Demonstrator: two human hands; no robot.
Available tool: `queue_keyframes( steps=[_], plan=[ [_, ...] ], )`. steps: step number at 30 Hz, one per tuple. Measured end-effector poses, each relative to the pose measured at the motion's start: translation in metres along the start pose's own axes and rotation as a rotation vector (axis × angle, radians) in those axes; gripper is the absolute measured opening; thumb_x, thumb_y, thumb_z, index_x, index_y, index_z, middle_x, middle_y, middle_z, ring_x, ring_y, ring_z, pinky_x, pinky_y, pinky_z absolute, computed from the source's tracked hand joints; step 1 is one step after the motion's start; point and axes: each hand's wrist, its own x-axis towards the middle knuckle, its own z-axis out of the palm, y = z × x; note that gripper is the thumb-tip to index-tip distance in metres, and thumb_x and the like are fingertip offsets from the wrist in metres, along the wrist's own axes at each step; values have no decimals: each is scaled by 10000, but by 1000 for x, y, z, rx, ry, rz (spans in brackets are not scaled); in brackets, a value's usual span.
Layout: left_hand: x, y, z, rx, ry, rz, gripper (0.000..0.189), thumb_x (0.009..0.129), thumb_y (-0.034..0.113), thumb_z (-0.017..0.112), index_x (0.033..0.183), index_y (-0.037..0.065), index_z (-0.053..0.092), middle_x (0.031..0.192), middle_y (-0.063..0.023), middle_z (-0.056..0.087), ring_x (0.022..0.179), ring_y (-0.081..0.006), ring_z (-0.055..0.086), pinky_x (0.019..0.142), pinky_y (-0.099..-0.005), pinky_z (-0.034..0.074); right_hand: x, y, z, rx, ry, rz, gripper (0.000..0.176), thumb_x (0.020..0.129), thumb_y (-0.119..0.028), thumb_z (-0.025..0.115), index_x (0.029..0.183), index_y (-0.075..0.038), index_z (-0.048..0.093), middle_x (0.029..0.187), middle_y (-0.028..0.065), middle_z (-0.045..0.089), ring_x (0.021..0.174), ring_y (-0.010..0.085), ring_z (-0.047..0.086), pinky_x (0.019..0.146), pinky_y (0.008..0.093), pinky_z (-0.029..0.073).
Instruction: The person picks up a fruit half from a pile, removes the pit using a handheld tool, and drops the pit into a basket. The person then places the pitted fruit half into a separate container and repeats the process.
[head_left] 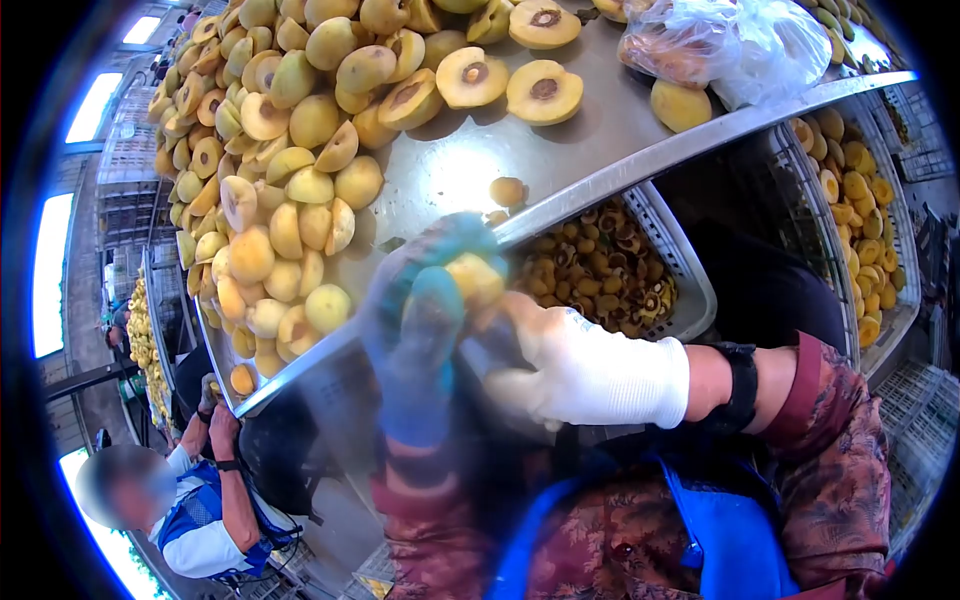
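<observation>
My left hand [415,310], in a blue-green glove, is closed around a yellow peach piece [474,280] just over the metal table's front edge. My right hand [585,368], in a white knit glove, is curled up against that piece. Motion blur smears its fingertips, and I cannot make out what they grip. Behind my hands, a large heap of cut yellow peaches [290,230] covers the left part of the metal table [440,170]. Several halves lie cut side up, among them a peach half [544,92] with its stone showing.
Below the table edge stands a grey crate [695,290] with small peach scraps and stones [590,275]. Farther right is a crate of peach halves [860,230]. A clear plastic bag [745,50] lies on the table. At lower left, another person [220,500] works at the table.
</observation>
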Motion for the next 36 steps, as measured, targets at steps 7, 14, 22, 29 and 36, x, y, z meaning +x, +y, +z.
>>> queue_keyframes(
  steps=[7,14,22,29,36],
  plan=[
    [-1,9,17,2,65,-5,588,955,456,559,1223,-67,538,1168,-188,622,1012,-276,648,908,-390,528,6,18,6,-149,125,-225,396,900,-177,601,1158,69,428,762,232,624,684,371,651,585,423,511],
    [-1,12,15,68,2,-55,532,939,398,586,1179,-76,570,1163,-194,629,1034,-269,641,945,-378,504,1,15,7,-251,147,-122,338,888,-117,620,1161,19,474,702,162,625,630,277,662,571,376,516],
    [12,34,4,-109,-211,-461,255,865,3,631,1118,-21,638,1151,-114,638,948,-143,612,820,-254,525,-3,-7,-2,236,-149,243,537,914,-192,590,1314,43,319,637,87,590,519,177,590,502,336,504],
    [7,23,6,-62,-162,-360,249,868,45,689,1109,-4,649,1143,-97,653,974,-131,608,841,-253,520,-1,-12,-2,331,-166,292,476,913,-158,587,1299,-1,356,609,40,542,485,135,538,457,307,459],
    [2,15,8,-140,-86,-264,328,873,63,698,1179,-23,614,1218,-128,630,1051,-160,605,913,-283,508,-1,-19,-5,379,-140,268,403,911,-135,577,1257,-16,408,627,5,507,466,98,467,466,267,430]
  ],
)
